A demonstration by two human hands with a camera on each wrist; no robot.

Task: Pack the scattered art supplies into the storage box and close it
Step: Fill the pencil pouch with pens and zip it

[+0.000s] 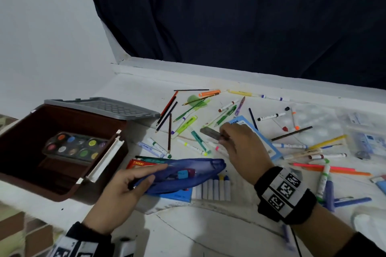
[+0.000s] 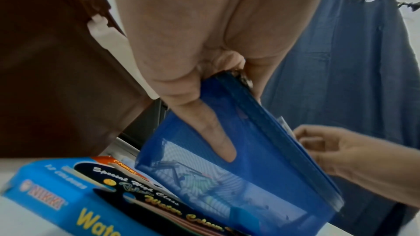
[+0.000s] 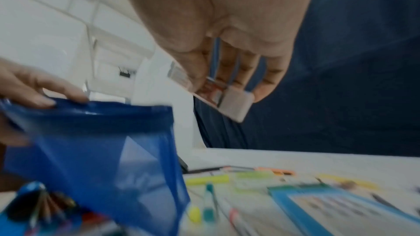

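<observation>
Left hand (image 1: pixel 117 192) nearest, fingers and thumb clamped on the top edge of the blue mesh pouch (image 1: pixel 183 175), which is held just above the blue watercolour box (image 2: pixel 68 202) and a row of white chalk sticks (image 1: pixel 213 188). Right hand (image 1: pixel 242 148) just beyond, fingertips pinched on a small flat grey-white item (image 1: pixel 210 133), identity unclear. Storage box (image 1: pixel 27 131) sits open at left with a paint palette (image 1: pixel 75 146) inside, grey lid (image 1: pixel 104 107) behind it; pens and pencils (image 1: pixel 208 114) lie scattered across the white table (image 1: pixel 208 225) further back.

Free room and obstacles on the table (image 1: pixel 146 89)

Box (image 1: pixel 25 131) mouth open, palette (image 1: pixel 75 146) inside; pouch (image 1: pixel 188 173) lies just right of it; pens (image 1: pixel 188 131) crowd the far right; near edge bare.
</observation>
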